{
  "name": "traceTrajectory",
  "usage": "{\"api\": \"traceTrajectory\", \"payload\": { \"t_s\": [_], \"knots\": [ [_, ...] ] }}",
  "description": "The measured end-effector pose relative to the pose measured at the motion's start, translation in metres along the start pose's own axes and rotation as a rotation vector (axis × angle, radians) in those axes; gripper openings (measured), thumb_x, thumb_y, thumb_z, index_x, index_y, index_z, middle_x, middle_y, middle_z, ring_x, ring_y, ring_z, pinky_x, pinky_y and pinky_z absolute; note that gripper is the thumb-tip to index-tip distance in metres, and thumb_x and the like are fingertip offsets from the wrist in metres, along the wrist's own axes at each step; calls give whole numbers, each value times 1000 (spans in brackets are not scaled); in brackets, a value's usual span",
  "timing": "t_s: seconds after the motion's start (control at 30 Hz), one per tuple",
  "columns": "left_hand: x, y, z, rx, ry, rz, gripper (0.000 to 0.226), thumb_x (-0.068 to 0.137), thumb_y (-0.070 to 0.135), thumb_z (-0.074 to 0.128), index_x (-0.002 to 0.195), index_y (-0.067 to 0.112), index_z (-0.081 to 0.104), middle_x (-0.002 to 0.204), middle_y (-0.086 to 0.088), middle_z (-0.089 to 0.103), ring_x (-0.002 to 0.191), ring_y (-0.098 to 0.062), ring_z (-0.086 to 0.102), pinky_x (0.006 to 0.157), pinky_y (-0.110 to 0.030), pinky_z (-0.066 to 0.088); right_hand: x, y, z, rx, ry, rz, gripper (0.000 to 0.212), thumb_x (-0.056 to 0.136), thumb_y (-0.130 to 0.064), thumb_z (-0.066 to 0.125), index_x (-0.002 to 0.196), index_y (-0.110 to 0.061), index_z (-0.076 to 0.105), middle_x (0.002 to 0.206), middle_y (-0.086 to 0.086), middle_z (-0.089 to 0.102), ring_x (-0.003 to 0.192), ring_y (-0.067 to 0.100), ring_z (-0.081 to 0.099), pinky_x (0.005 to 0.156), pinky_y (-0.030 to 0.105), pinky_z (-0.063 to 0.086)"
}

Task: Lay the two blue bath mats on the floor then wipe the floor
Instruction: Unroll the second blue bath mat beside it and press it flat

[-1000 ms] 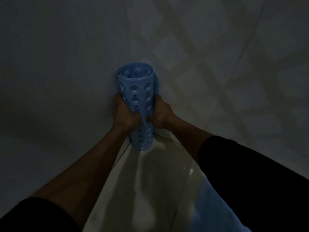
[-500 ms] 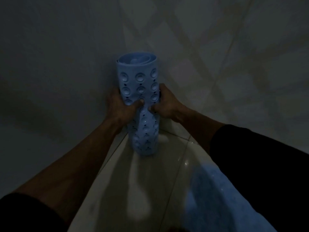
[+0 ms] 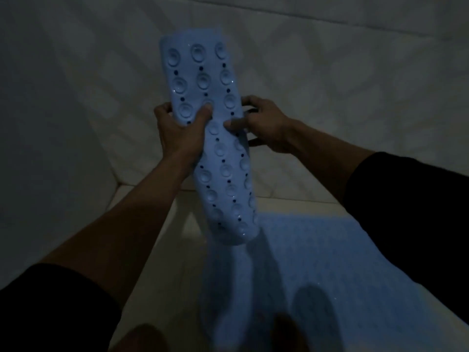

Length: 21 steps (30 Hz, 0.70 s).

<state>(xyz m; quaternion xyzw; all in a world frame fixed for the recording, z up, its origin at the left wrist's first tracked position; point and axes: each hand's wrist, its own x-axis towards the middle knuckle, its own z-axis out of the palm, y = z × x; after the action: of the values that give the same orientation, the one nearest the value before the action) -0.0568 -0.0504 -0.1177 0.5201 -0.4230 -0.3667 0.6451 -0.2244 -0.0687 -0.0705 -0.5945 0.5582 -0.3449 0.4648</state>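
A rolled-up blue bath mat with rows of suction cups and small holes hangs upright in the air in front of me. My left hand grips its left side, thumb pressed on the front. My right hand holds its right side, thumb on the front and fingers curled behind. A second blue bath mat lies flat on the floor at the lower right, under the roll's lower end. The room is dim.
Tiled walls meet in a corner just behind the roll. Pale floor tiles show to the left of the flat mat. My feet are at the bottom edge.
Both hands have lifted the rolled mat up from the corner floor and toward me. The view has tilted so the flat mat shows more.
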Motion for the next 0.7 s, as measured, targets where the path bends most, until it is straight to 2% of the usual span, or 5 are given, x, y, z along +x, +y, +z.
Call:
{"api": "traceTrajectory", "payload": {
  "t_s": [0.3,0.37,0.47,0.6,0.7],
  "knots": [
    [-55,41,127,-302,-172,-217,77,57,36,89,122,3,64,109,-8,75,90,-22,76,77,-44,63,-104,17,-129,4,174,121,78,69,-72,69,131,-29,52,130,-5,58,111,19,56,99,54,45],
    [-76,40,159,-336,-218,-260,60,66,29,88,117,4,68,106,-8,76,89,-24,76,77,-46,63,-132,37,-156,124,116,130,46,89,-67,49,113,-29,59,113,-8,70,95,13,65,93,39,52],
    [-117,37,216,-330,-312,-355,38,75,21,85,107,5,72,99,-11,77,85,-27,77,74,-47,63,-174,89,-198,405,128,81,55,104,-51,27,137,-16,52,124,4,69,108,19,69,86,30,56],
    [-174,7,290,-207,-414,-451,30,76,19,85,98,5,71,97,-12,76,77,-27,77,68,-46,63,-222,169,-248,501,215,130,49,102,-48,36,128,-14,59,105,1,76,93,15,73,77,27,59],
    [-221,-34,333,-70,-475,-471,44,74,26,86,108,5,67,101,-10,74,75,-24,76,61,-41,63,-246,239,-279,456,173,193,69,82,-62,65,130,-12,62,121,11,70,110,33,68,99,48,51]
  ]
}}
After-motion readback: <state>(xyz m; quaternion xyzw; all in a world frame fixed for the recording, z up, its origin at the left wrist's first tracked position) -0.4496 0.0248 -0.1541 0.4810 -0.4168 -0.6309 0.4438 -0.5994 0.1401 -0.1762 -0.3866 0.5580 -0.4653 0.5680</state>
